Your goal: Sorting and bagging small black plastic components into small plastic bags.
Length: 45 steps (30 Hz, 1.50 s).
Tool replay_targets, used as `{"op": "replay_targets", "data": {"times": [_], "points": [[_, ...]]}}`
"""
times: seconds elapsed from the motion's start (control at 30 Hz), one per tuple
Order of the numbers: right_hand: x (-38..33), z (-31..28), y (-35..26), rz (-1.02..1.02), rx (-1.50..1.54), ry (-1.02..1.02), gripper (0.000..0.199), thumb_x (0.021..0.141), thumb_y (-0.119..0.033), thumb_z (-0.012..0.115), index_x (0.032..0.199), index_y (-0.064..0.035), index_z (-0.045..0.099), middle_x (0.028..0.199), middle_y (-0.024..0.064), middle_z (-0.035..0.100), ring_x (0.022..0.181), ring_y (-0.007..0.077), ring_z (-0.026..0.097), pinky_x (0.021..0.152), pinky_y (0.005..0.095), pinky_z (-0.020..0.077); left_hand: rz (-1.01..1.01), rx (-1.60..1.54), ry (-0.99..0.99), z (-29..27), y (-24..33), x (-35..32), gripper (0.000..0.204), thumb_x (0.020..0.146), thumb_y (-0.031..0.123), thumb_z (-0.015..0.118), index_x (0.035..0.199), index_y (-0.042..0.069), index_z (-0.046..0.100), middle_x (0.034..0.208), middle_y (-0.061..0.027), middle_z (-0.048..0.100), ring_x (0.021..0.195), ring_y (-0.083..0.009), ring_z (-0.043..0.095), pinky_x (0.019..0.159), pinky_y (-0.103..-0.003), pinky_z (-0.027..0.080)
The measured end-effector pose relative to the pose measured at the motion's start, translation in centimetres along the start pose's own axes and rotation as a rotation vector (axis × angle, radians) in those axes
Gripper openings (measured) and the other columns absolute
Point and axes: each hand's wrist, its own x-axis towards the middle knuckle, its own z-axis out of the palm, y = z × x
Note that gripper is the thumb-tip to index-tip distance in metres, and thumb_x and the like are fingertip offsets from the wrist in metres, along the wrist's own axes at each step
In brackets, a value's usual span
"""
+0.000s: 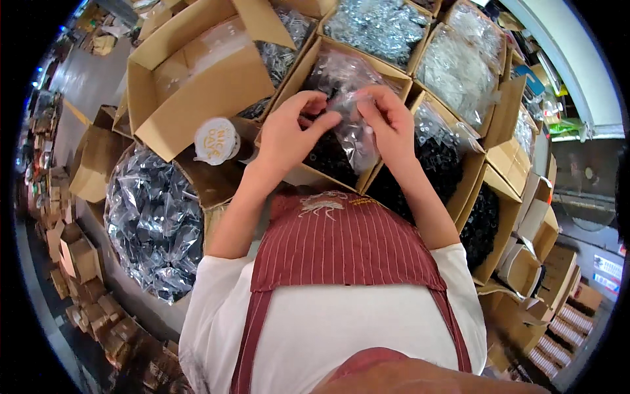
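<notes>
A middle carton (318, 178) holds loose black parts (331, 157), with a clear plastic bag (354, 121) above them. Far left of it, an open box (210, 108) with raised flaps contains clear film (220, 49). The far carton (422, 49) is filled with shiny clear bags (374, 29), and the right carton (469, 187) holds black rings (433, 148) with clear plastic at its far end. Near right, another carton (502, 240) contains black discs (482, 226). On the left, bagged dark parts (156, 220) are heaped beside a white-lidded cup (216, 140). The clear plastic bag lies between the two hands, right of the left hand (298, 128) and left of the right hand (390, 121). The right thumb and fingers are pinched on its right side. The left fingers curl apart from the thumb, whose tip points at the bag's left edge; whether it touches, I cannot tell
</notes>
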Motion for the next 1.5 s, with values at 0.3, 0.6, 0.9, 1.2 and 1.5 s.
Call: {"op": "replay_targets", "data": {"times": [0.3, 0.6, 0.9, 1.2, 1.5], "points": [[-0.6, 0.9, -0.5, -0.017, -0.177, -0.008, 0.013, 0.097, -0.009, 0.062, 0.11, -0.0043, 0.06, 0.085, -0.0015, 0.066, 0.07, 0.0032, 0.054, 0.061, 0.0199, 0.0453, 0.038, -0.158, -0.156, -0.5, 0.8, -0.2, 0.027, 0.088, 0.009, 0.073, 0.114, 0.003, 0.068, 0.098, -0.0009, 0.069, 0.088, -0.004, 0.06, 0.079, -0.023, 0.048], [-1.0, -0.9, -1.9, 0.173, -0.108, -0.275, 0.012, 0.094, -0.011, 0.066, 0.101, -0.0024, 0.061, 0.077, 0.0, 0.062, 0.062, 0.0044, 0.056, 0.053, 0.0204, 0.0443, -0.226, -0.365, -0.155, -1.3, 1.6, -0.8, 0.012, 0.087, 0.012, 0.075, 0.087, 0.003, 0.067, 0.077, 0.0025, 0.064, 0.07, -0.0021, 0.053, 0.061, -0.02, 0.041], [-2.2, -1.8, -0.6, 0.459, -0.086, -0.378, 0.018, 0.091, -0.012, 0.066, 0.104, -0.0026, 0.059, 0.084, 0.0068, 0.064, 0.062, 0.0135, 0.063, 0.056, 0.0265, 0.0513, -0.179, -0.297, -0.163, -1.3, 1.6, -0.4, 0.013, 0.087, 0.01, 0.075, 0.086, -0.002, 0.069, 0.08, -0.0012, 0.067, 0.075, -0.0043, 0.058, 0.068, -0.022, 0.047], [0.3, -2.4, -4.0, -0.583, -0.781, -0.435, 0.042, 0.073, 0.005, 0.059, 0.112, -0.0106, 0.065, 0.117, 0.006, 0.063, 0.128, 0.0281, 0.05, 0.117, 0.0534, 0.0209, 0.244, 0.309, -0.024, 0.2, 0.8, -1.2, 0.035, 0.073, 0.02, 0.087, 0.075, 0.004, 0.056, 0.065, -0.0027, 0.05, 0.06, -0.0172, 0.055, 0.056, -0.031, 0.043], [-1.1, -0.7, -0.9, -0.536, -1.079, -0.574, 0.053, 0.065, -0.005, 0.063, 0.113, -0.0272, 0.071, 0.143, 0.0081, 0.047, 0.144, 0.0428, 0.025, 0.112, 0.0722, 0.0021, 0.474, 0.793, 0.057, 0.5, -1.5, -1.6, 0.052, 0.069, 0.007, 0.079, 0.116, 0.008, 0.056, 0.111, -0.0132, 0.059, 0.109, -0.0343, 0.054, 0.094, -0.047, 0.04]]}}
